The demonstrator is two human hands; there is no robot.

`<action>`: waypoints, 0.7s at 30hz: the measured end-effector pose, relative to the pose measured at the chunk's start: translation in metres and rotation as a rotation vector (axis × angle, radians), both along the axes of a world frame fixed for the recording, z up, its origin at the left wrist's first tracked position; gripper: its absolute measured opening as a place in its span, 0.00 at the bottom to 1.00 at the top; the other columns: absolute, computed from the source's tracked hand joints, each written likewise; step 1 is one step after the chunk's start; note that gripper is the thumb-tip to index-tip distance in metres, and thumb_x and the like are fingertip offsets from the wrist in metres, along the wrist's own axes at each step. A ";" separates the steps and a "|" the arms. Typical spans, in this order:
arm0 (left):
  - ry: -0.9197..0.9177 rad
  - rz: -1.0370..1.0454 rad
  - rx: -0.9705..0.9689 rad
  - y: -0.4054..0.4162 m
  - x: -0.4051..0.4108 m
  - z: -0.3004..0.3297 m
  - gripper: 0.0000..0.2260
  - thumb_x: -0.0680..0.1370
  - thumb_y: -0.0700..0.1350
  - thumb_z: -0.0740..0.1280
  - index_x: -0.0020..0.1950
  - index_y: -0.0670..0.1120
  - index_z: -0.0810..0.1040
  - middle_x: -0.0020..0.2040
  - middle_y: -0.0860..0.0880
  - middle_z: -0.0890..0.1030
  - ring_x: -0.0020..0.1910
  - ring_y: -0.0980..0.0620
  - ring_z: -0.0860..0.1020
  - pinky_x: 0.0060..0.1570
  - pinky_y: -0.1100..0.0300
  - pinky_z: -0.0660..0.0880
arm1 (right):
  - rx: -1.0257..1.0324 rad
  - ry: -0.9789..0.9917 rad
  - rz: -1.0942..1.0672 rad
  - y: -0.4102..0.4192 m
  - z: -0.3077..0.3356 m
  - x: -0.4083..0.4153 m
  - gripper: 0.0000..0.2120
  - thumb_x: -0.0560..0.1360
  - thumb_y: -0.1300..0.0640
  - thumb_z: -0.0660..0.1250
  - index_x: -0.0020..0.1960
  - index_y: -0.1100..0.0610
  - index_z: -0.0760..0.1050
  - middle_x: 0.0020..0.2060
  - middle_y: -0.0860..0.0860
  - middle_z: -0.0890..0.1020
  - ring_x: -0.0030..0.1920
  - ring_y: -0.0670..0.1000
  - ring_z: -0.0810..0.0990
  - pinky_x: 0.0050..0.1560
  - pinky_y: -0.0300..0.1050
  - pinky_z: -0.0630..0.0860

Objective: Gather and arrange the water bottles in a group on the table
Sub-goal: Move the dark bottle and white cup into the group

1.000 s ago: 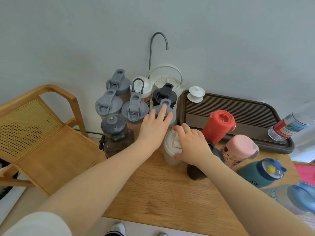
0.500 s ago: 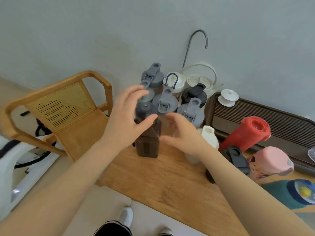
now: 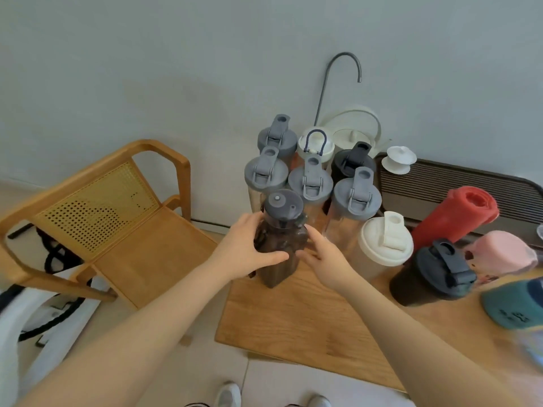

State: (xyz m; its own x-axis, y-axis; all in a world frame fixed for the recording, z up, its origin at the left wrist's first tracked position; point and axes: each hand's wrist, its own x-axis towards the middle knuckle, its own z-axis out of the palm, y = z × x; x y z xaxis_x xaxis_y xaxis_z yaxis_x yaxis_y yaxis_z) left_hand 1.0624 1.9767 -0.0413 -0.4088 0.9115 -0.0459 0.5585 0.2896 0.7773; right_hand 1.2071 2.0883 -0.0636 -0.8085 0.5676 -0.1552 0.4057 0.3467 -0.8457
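A dark brown bottle with a grey round cap [image 3: 279,239] stands at the table's left corner. My left hand [image 3: 248,251] is wrapped around its left side, and my right hand [image 3: 323,257] presses its right side. Behind it stands a tight cluster: several clear bottles with grey flip lids [image 3: 311,183], a white-capped bottle [image 3: 316,143] and a black-lidded one [image 3: 352,163]. To the right stand a white-lidded shaker [image 3: 382,245] and a dark shaker [image 3: 435,271]. A red bottle [image 3: 452,218], a pink bottle [image 3: 499,254] and a teal one [image 3: 517,304] lean further right.
The wooden table [image 3: 308,318] ends just left of the brown bottle. A wooden chair [image 3: 117,218] stands beside it. A dark slatted tray [image 3: 440,180] with a small white lid [image 3: 399,160], a white kettle [image 3: 352,127] and a curved spout [image 3: 338,71] sit against the wall.
Both hands left the white-lidded shaker and grey-lidded bottle, moved left and closed on the dark brown bottle. The camera view swung left.
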 end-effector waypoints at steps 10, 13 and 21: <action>-0.387 -0.261 -0.114 -0.017 -0.031 -0.033 0.46 0.67 0.44 0.76 0.74 0.56 0.48 0.66 0.57 0.67 0.64 0.58 0.68 0.60 0.64 0.70 | -0.194 -0.022 -0.176 -0.057 -0.048 -0.028 0.49 0.67 0.61 0.73 0.75 0.49 0.42 0.68 0.47 0.66 0.66 0.49 0.69 0.65 0.49 0.70; -0.409 -0.126 -0.067 -0.020 -0.033 -0.050 0.43 0.69 0.43 0.74 0.75 0.56 0.50 0.67 0.56 0.70 0.65 0.57 0.68 0.65 0.55 0.68 | -0.147 -0.026 -0.291 -0.067 -0.056 -0.046 0.46 0.71 0.58 0.71 0.75 0.49 0.42 0.68 0.49 0.71 0.66 0.50 0.71 0.63 0.46 0.70; -0.338 0.011 -0.024 -0.019 -0.064 -0.055 0.36 0.71 0.43 0.72 0.73 0.52 0.57 0.58 0.59 0.73 0.58 0.61 0.70 0.58 0.62 0.67 | -0.118 -0.056 -0.256 -0.058 -0.053 -0.094 0.45 0.71 0.58 0.70 0.76 0.51 0.43 0.67 0.50 0.72 0.66 0.50 0.71 0.60 0.39 0.66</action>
